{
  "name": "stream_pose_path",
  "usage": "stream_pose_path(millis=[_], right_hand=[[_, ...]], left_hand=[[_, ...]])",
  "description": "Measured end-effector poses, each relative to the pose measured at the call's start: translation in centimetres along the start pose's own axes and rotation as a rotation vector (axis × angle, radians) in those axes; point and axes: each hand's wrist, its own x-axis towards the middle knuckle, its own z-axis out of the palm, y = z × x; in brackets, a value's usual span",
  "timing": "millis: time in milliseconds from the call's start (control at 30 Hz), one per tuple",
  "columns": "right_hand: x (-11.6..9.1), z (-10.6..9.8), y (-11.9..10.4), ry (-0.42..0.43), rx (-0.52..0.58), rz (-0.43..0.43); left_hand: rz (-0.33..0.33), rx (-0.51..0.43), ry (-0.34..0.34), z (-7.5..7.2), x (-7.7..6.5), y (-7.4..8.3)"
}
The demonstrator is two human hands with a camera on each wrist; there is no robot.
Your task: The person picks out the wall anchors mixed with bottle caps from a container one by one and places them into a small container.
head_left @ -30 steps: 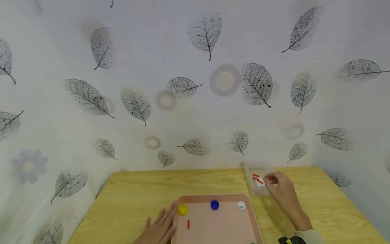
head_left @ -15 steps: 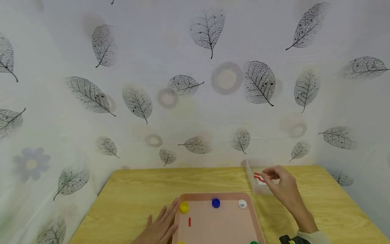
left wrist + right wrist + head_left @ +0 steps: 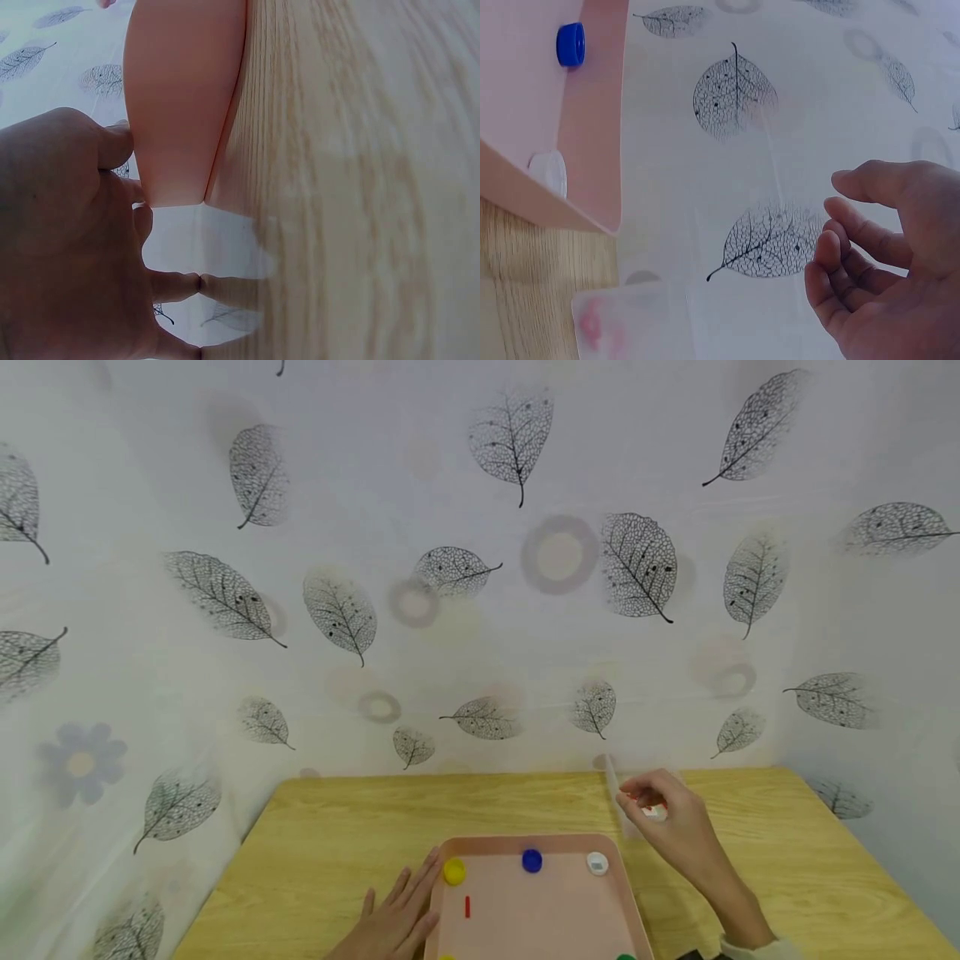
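Note:
In the head view my left hand (image 3: 390, 920) lies with straight fingers along the left rim of a pink tray (image 3: 540, 910). The left wrist view shows that hand (image 3: 71, 240) touching the tray's outer wall (image 3: 184, 97). My right hand (image 3: 671, 818) hovers over a clear plastic box (image 3: 628, 828), thumb and fingertips close together. Red sticks (image 3: 651, 807) in the box show partly behind its fingers. In the right wrist view the same hand (image 3: 900, 262) has bent fingers; whether it pinches a stick I cannot make out. One red stick (image 3: 467, 907) lies in the tray.
Along the tray's far side sit a yellow cap (image 3: 453, 872), a blue cap (image 3: 532, 860) and a white cap (image 3: 597, 863). A green cap (image 3: 626, 957) shows at the bottom edge. The wooden table (image 3: 337, 827) meets a leaf-patterned sheet (image 3: 480, 635) behind.
My right hand has shifted left across the clear box, toward the side nearest the tray, and now covers most of the sticks there. The left hand stays at the tray.

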Motion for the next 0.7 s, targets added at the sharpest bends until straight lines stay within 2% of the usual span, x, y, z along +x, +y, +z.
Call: stream_pose_path(millis=[167, 333, 467, 700], right_hand=[[-0.4, 0.8, -1.1, -0.033, 0.061, -0.018], [-0.7, 1.7, -2.2, -0.082, 0.064, -0.012], [-1.1, 2.4, -3.1, -0.123, 0.075, 0.033], [-1.6, 3.8, -4.1, -0.151, 0.147, 0.007]], left_hand=[[0.025, 0.001, 0.009, 0.2, -0.1, 0.1], [0.035, -0.001, 0.017, 0.2, -0.2, 0.3], [0.029, -0.009, 0.011, 0.1, -0.1, 0.3], [0.011, 0.016, 0.022, 0.2, -0.2, 0.2]])
